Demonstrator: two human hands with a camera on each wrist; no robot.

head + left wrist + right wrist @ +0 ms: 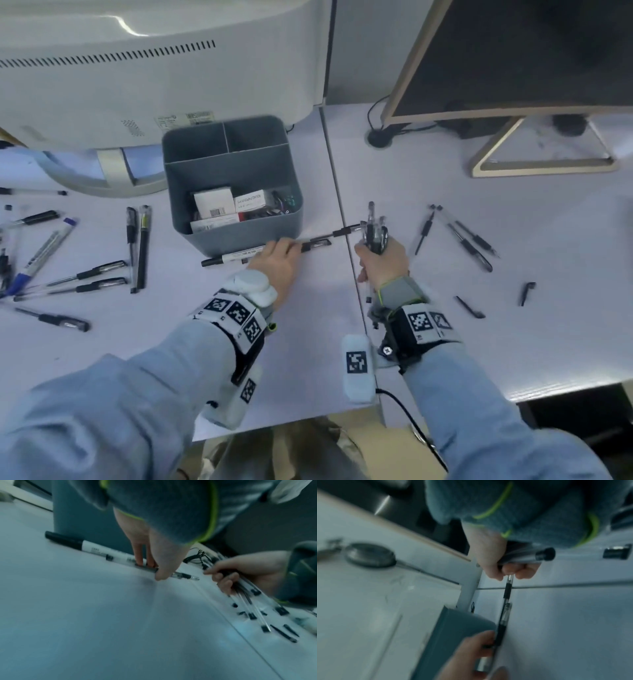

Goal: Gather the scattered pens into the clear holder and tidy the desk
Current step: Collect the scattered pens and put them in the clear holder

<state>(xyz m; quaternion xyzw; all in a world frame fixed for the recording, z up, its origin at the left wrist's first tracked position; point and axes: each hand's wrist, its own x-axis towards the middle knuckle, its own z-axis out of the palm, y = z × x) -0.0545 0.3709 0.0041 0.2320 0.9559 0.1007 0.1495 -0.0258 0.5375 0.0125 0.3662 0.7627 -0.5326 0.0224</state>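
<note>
Pen (329, 236) between both hands' grip

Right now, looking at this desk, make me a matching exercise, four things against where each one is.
1. bundle of pens
2. black-capped marker
3. small boxes
4. loose pen cap

a. inside the grey organiser
b. gripped in the right hand
c. alone on the desk, far right
d. on the desk by the left hand

Pairs: 1-b, 2-d, 3-a, 4-c
</note>
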